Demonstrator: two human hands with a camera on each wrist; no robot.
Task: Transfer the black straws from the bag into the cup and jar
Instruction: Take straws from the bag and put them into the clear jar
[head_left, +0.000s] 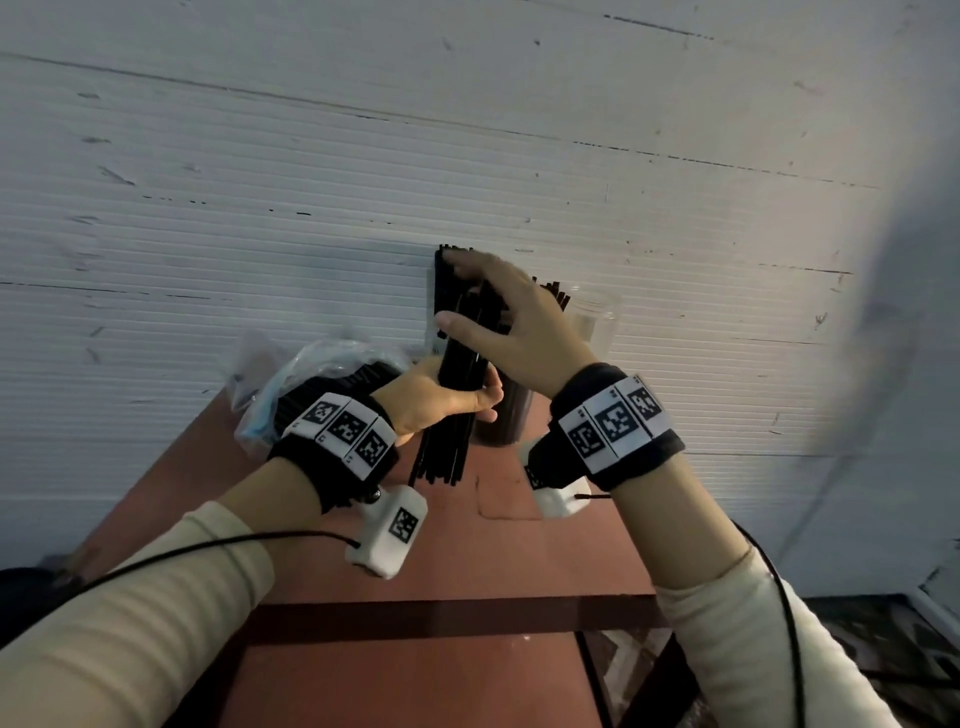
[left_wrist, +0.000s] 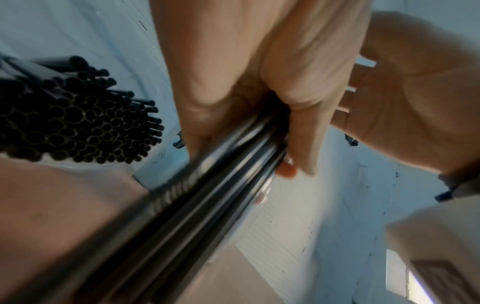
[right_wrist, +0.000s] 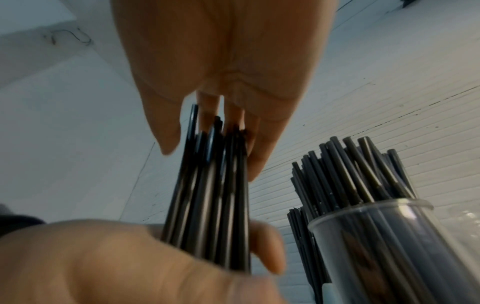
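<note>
Dim, cool, bluish light across all three views. In the head view a brighter warm patch sits on the wall (head_left: 675, 130) upper right, and a soft shadow falls left of the straws (head_left: 457, 332). The right edge smears into grey blur, and the wall lines bow (wide-angle bending). On the left wrist view the held straws streak with motion blur and pale glare; the right wrist view is soft and grainy.

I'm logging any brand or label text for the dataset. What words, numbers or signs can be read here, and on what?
No readable words or numbers.
Left wristband: black-and-white square code markers, no letters.
Right wristband: the same kind of markers.
Left wrist camera housing: one such marker.
Bag: blue print too blurred to read.
</note>
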